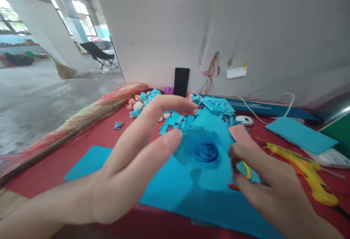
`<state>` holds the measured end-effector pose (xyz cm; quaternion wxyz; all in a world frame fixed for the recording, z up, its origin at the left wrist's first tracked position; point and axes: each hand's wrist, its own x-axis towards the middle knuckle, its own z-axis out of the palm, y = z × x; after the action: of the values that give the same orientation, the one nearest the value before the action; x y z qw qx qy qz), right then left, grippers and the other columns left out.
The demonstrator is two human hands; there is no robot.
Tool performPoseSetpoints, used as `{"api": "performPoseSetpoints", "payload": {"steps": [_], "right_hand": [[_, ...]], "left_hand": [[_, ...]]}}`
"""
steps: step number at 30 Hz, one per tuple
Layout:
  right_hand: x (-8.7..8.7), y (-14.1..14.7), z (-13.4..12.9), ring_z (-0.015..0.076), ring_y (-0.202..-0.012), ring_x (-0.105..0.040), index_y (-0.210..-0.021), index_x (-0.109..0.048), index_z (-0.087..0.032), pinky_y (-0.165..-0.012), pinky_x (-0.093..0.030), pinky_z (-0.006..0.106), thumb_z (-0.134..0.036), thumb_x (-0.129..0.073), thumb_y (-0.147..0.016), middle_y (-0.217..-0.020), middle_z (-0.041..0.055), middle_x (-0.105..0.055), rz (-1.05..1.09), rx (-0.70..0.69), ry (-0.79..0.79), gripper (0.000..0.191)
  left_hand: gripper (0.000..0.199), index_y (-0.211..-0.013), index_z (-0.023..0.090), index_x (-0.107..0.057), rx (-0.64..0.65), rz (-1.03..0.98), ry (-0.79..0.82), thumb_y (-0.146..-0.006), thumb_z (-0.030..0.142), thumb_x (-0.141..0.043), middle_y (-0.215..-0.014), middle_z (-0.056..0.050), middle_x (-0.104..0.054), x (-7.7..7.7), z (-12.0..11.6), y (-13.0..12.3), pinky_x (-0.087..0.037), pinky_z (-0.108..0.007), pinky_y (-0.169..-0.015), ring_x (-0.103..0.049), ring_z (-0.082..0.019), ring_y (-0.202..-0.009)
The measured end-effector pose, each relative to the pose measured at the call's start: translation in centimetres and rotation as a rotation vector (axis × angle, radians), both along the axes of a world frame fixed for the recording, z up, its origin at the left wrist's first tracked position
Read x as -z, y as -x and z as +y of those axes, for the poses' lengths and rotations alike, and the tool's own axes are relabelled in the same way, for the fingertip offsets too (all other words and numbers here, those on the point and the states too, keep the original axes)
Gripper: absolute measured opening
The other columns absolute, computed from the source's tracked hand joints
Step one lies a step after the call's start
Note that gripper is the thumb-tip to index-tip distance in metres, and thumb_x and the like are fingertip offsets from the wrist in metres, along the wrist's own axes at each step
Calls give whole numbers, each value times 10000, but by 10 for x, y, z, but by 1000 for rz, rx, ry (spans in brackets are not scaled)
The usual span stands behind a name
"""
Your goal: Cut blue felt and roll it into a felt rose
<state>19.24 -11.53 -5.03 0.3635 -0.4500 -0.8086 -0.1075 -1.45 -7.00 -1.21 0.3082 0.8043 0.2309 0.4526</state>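
A blue paper flower (207, 152) with a tightly rolled spiral centre and pale, wide outer petals is between my hands. My right hand (269, 182) is closed, thumb and fingers pinching the right edge of its outer paper. My left hand (136, 151) is open at the flower's left, thumb and fingers apart. Its thumb tip overlaps the petal edge; whether it touches, I cannot tell. Beneath lies a large blue sheet (164, 189). A yellow curved piece (247, 170) and a red one (233, 187) show partly behind my right hand.
A yellow glue gun (306, 166) lies at the right, near a blue paper stack (300, 133). Blue paper scraps (216, 104) and small crumpled flowers (139, 102) lie behind. A black phone (181, 81) leans on the white panel (164, 34). A fringed bundle (79, 118) borders the left.
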Motion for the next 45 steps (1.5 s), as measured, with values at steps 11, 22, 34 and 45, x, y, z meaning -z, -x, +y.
{"api": "performPoseSetpoints", "payload": {"steps": [11,22,34,45], "right_hand": [[13,-9,11,126,-695,-589,-894,-483,-224,-590,-479,166,-103,-417,-868,-715,-6,-555,94,-157,47,140],[27,-16,10,120,-847,-579,-1087,-530,-251,-781,-476,234,-169,-445,-864,-962,-8,-619,134,-244,198,252],[19,-14,13,138,-799,-494,-1086,-493,-183,-680,-432,267,-74,-421,-845,-908,34,-571,126,-428,292,275],[16,-13,9,139,-807,-483,-1005,-452,-219,-680,-418,256,-23,-379,-831,-890,7,-561,23,-409,358,272]], "left_hand": [[225,-979,309,-596,248,-70,736,-800,439,-554,-851,30,-551,9,15,-10,-468,-188,-619,-541,-117,-792],[64,-768,218,-657,370,-179,939,-785,270,-624,-640,62,-510,3,5,-14,-372,-121,-564,-432,-49,-619],[111,-824,278,-724,443,-169,902,-790,292,-619,-772,57,-678,8,6,-17,-463,-166,-705,-591,-106,-794],[166,-870,258,-719,493,92,685,-834,224,-560,-866,32,-705,6,11,-15,-482,-201,-806,-616,-128,-878]]}}
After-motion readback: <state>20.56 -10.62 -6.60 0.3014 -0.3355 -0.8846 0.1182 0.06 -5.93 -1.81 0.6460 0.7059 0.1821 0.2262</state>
